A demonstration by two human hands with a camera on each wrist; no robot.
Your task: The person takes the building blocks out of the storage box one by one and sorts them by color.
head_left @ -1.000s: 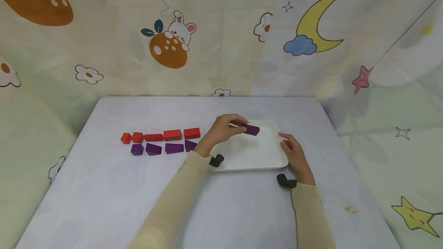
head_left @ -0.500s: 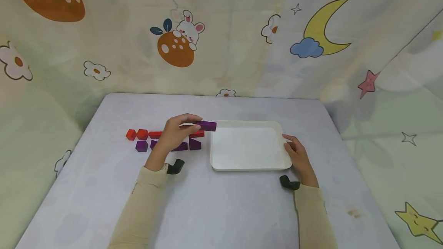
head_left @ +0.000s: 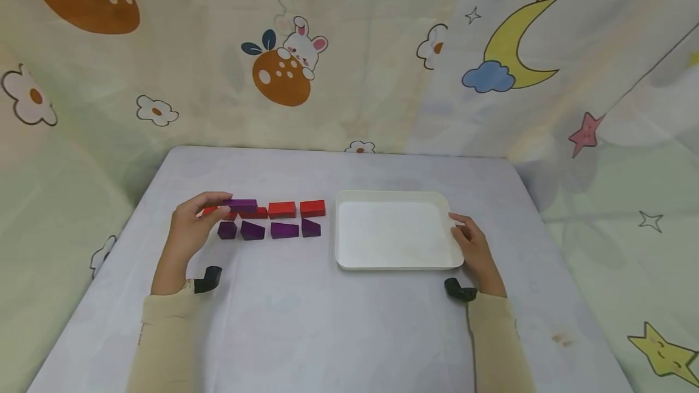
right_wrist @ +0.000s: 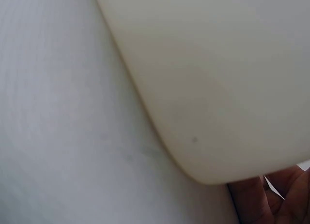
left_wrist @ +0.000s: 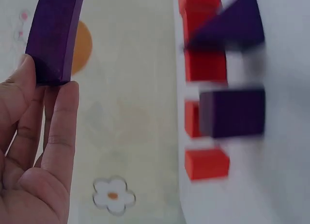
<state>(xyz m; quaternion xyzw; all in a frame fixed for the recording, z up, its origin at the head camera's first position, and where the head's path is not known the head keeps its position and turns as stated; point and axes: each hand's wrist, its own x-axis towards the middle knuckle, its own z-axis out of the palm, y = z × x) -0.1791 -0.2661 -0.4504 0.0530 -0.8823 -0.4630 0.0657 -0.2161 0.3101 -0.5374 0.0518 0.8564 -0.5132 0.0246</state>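
Note:
My left hand [head_left: 191,223] pinches a purple block [head_left: 241,205] between thumb and fingertips, held up over the left part of the red row. In the left wrist view the purple block [left_wrist: 54,37] shows as a long flat piece sticking out past the fingertips. Below it on the table lie several red blocks, among them a red block [head_left: 281,210], and a nearer row with a purple block [head_left: 284,230] and a purple wedge [head_left: 311,228]. My right hand [head_left: 476,250] rests with relaxed fingers against the right rim of a white tray [head_left: 345,259].
The white-covered table [head_left: 327,332] has its far edge against a patterned cloth backdrop [head_left: 371,77]. Black wrist cameras sit on both wrists, such as the left camera [head_left: 208,280]. The tray stands right of the block rows.
My left hand has carried the purple block left, from over the tray to above the left end of the red row. My right hand stays at the tray's rim.

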